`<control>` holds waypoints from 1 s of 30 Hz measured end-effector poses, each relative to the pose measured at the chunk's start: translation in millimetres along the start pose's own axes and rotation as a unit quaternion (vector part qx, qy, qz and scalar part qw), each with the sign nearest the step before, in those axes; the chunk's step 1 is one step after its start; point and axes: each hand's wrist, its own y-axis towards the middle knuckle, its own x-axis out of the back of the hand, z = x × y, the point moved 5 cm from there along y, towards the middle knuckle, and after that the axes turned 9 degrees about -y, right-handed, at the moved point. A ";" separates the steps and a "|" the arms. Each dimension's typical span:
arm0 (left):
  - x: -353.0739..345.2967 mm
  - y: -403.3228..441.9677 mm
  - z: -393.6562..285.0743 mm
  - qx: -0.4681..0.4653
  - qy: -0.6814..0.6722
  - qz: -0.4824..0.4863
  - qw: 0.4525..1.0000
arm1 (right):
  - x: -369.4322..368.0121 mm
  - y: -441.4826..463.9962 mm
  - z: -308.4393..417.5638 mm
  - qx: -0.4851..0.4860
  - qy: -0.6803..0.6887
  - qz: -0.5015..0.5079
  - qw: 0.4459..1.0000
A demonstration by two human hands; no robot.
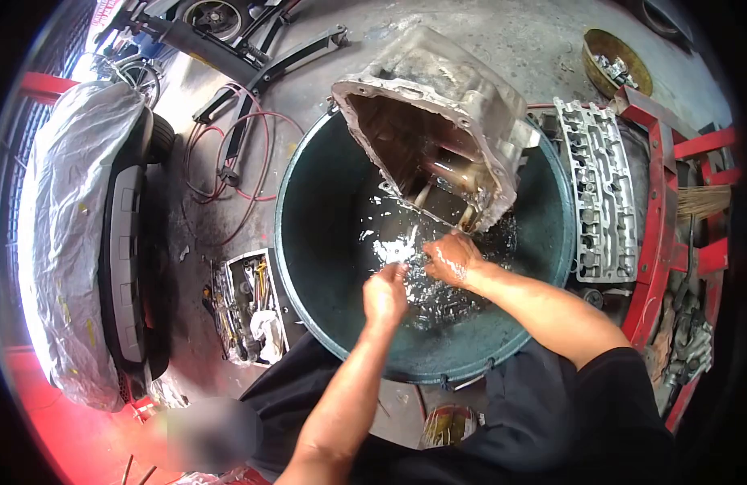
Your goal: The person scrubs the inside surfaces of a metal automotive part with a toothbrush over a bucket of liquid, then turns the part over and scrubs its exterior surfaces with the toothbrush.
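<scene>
A large cast-metal housing [458,81], wet and oily inside, leans tilted across the far rim of a dark green round tub [426,356]. Dark liquid [438,303] with bright reflections lies in the tub. My right hand [454,259], wet with suds or liquid, is closed just below the housing's lower edge; what its fingers grip, if anything, is hidden. Lower and to its left, my left hand [385,295] is held over the tub with curled fingers pressed together. Anything inside that hand is too small to make out.
A toolbox [256,307] with several tools stands left of the tub. On the right, a cylinder head [599,190] lies beside a red metal frame [660,218]. A red hose [268,162] coils near a lift arm [296,61]. A covered bumper [82,234] stands far left.
</scene>
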 end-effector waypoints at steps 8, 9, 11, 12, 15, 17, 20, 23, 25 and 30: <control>101.1 27.8 -142.0 -0.233 0.183 -0.057 0.953 | 200.1 -89.1 80.9 0.125 -0.344 -0.296 0.882; 105.8 29.8 -157.1 -0.237 0.224 -0.040 0.944 | 225.0 -94.1 88.6 0.141 -0.372 -0.343 0.851; 109.1 37.1 -171.6 -0.279 0.280 -0.037 0.918 | 258.9 -87.3 83.1 0.154 -0.403 -0.443 0.786; 110.6 41.4 -175.1 -0.281 0.274 -0.037 0.919 | 270.0 -78.4 75.2 0.154 -0.408 -0.441 0.784; 114.8 54.1 -179.5 -0.310 0.302 -0.052 0.900 | 289.9 -52.7 55.1 0.147 -0.330 -0.513 0.779; 115.1 64.9 -174.7 -0.309 0.307 -0.068 0.898 | 289.7 -27.2 39.2 0.163 -0.169 -0.528 0.816; 75.7 108.0 -93.5 -0.251 0.303 -0.024 0.919 | 299.1 13.1 58.5 0.212 -0.118 -0.538 0.808; 90.2 123.5 -109.1 -0.260 0.321 -0.065 0.908 | 310.8 56.7 64.9 0.176 -0.033 -0.537 0.824; 122.6 137.3 -132.3 -0.312 0.275 -0.108 0.903 | 331.3 57.1 53.5 0.165 0.082 -0.481 0.857; 76.6 146.3 -65.6 -0.279 0.297 -0.010 0.913 | 338.3 77.4 40.8 0.165 0.103 -0.481 0.855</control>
